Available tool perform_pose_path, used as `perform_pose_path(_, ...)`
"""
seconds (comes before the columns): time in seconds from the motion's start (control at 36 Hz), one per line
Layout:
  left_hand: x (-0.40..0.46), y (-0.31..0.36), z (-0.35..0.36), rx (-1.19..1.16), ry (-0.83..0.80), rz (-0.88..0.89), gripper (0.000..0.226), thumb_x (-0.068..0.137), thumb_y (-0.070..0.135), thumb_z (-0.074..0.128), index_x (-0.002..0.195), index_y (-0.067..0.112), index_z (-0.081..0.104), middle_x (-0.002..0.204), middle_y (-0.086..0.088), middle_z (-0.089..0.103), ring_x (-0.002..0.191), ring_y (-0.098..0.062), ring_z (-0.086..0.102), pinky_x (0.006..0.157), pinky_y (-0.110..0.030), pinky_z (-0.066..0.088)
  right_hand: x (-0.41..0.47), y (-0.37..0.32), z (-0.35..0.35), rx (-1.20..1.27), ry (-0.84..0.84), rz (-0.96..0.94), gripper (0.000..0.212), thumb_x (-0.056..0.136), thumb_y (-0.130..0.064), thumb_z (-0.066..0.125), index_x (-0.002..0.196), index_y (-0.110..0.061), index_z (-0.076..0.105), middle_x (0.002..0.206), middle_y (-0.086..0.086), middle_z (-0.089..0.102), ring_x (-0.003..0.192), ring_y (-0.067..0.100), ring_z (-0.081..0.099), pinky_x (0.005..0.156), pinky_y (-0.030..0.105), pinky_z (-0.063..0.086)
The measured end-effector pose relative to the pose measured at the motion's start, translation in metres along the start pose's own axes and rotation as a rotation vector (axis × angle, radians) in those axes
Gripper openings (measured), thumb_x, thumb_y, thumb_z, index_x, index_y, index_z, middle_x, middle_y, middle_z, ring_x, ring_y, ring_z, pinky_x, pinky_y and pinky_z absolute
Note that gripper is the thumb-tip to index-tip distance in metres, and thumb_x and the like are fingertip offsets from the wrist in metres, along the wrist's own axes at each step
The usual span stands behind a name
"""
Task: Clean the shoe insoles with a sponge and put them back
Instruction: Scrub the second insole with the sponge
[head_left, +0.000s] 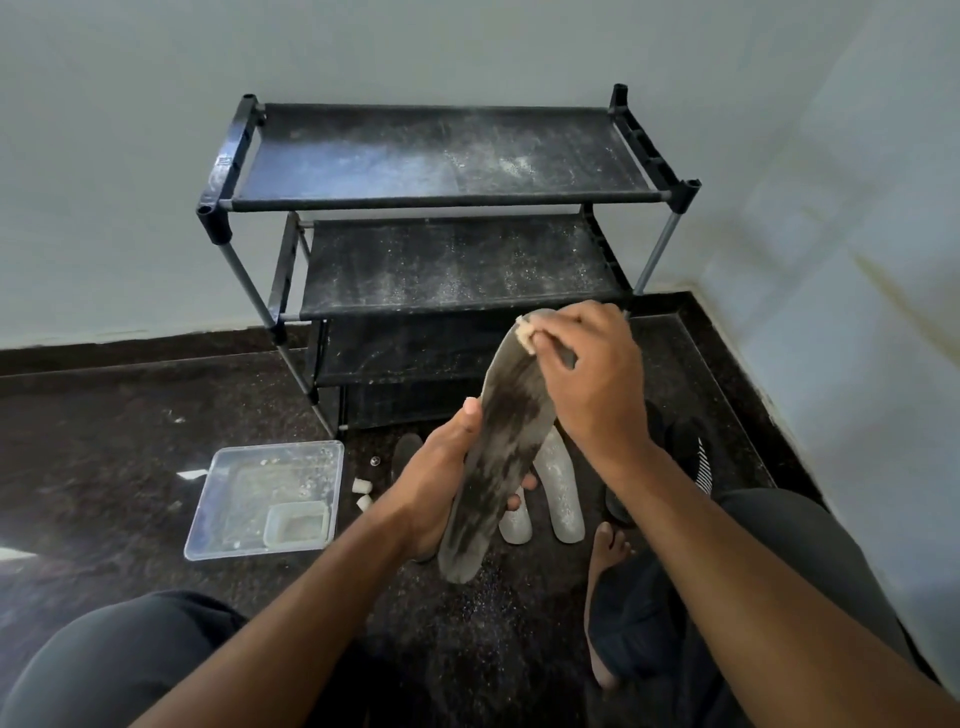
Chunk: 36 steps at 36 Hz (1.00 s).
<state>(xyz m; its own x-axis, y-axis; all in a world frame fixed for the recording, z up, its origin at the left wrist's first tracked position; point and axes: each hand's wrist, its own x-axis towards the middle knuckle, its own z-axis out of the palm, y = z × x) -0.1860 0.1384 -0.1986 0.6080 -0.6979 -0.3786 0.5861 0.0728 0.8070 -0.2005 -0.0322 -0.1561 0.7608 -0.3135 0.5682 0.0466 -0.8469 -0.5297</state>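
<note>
We saw soft, dim daylight, glare patches on the dark floor (130, 426) at left, slightly soft focus, and wide-angle bending at the edges.

A black shoe rack (447, 249) blocks twelve o'clock; a clear tray (228, 499) sits at nine; open dark floor (104, 441) lies beyond it.

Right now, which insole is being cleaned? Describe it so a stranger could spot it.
In front of the black shoe rack, the left hand holds one long insole off the floor. Unlike the two pale insoles lying below, it is dark and blotchy.
</note>
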Motion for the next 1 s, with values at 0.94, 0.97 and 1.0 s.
perform_pose_path(0.94,0.002,0.006,-0.006,-0.208,0.091,-0.092,0.069,0.104,0.061,0.037,0.130,0.005,0.068,0.119,-0.026,0.066,0.104,-0.040,0.060,0.086,-0.047,0.055,-0.032,-0.026,0.021,0.138,-0.319,-0.119,0.010,0.090,-0.010,0.069,0.092,-0.008,0.078,0.082,-0.001,0.061,0.084,0.012,0.055,0.076,0.020,0.046)
perform_pose_path(0.97,0.001,0.007,-0.007,-0.216,0.096,-0.084,0.069,0.104,0.061,0.037,0.129,0.005,0.069,0.117,-0.025,0.068,0.100,-0.039,0.062,0.084,-0.046,0.056,-0.030,-0.027,0.019,0.145,-0.316,-0.114,0.009,0.089,-0.011,0.070,0.092,-0.009,0.079,0.082,-0.002,0.062,0.084,0.011,0.054,0.076,0.018,0.045)
perform_pose_path(1.0,0.001,0.008,-0.006,-0.225,0.089,-0.079,0.069,0.104,0.061,0.036,0.127,0.005,0.070,0.113,-0.023,0.070,0.094,-0.035,0.065,0.080,-0.044,0.056,-0.026,-0.025,0.017,0.141,-0.283,-0.096,0.009,0.089,-0.011,0.071,0.092,-0.010,0.079,0.082,-0.002,0.062,0.083,0.010,0.054,0.075,0.017,0.045)
